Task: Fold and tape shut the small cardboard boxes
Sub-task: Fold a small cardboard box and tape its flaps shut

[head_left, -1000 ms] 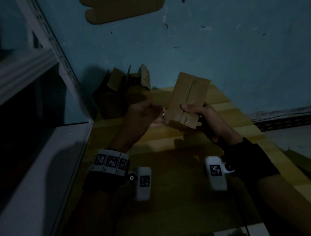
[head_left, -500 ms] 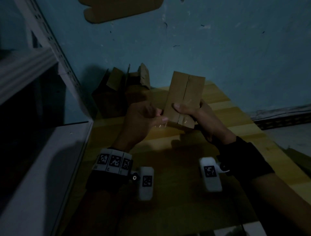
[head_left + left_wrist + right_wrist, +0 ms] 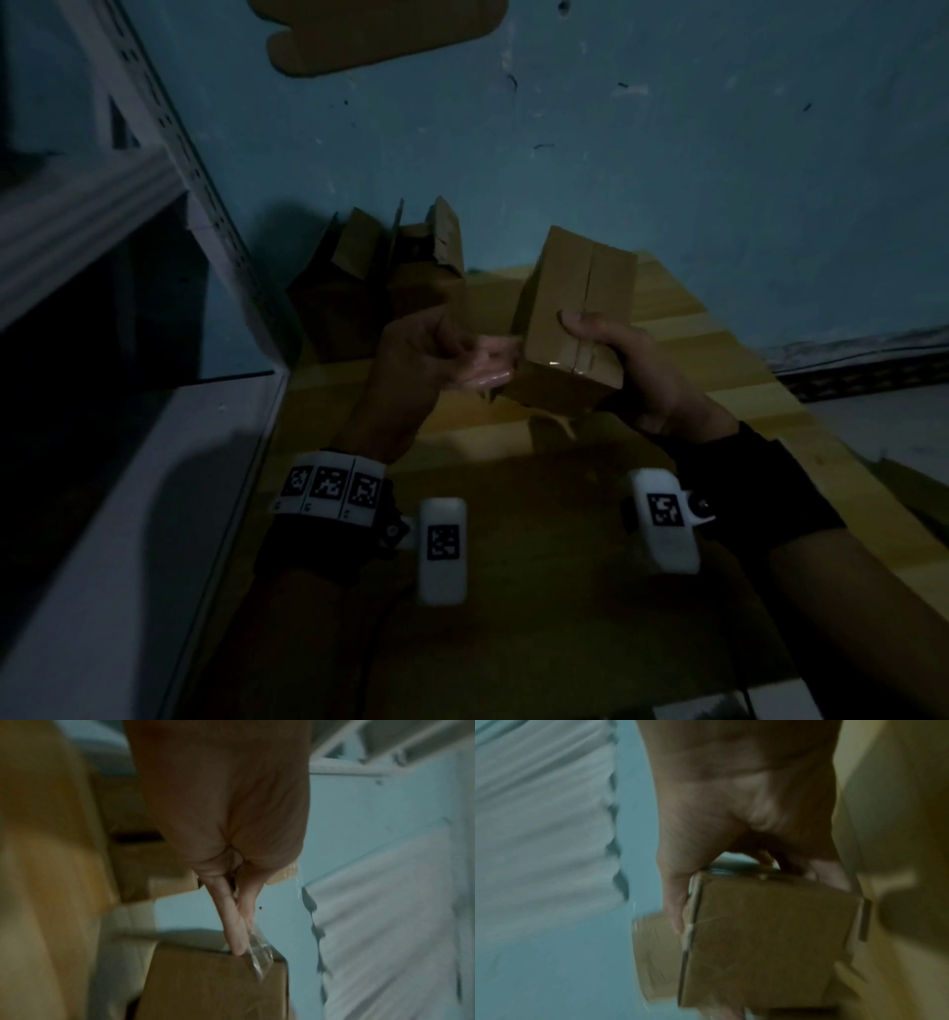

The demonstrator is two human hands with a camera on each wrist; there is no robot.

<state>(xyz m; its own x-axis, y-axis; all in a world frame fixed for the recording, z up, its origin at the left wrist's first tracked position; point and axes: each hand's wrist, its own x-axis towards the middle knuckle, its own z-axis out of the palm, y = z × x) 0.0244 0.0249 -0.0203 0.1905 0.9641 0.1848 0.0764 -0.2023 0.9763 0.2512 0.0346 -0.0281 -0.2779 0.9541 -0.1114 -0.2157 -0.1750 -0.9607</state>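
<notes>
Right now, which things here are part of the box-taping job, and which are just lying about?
In the job:
- box, held by right hand
- tape strip, pinched by left hand
- tape roll
- open boxes, still unfolded

Lying about:
- cardboard sheet
- shelf
- table

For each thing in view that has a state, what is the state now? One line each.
Small box: flaps closed, clear tape across the seam, held above the table.
Tape strip: one end on the box, the other pinched.
Left hand: pinches the tape strip.
Right hand: grips the small box, thumb on its top face.
Boxes at the wall: flaps open, untaped.
</notes>
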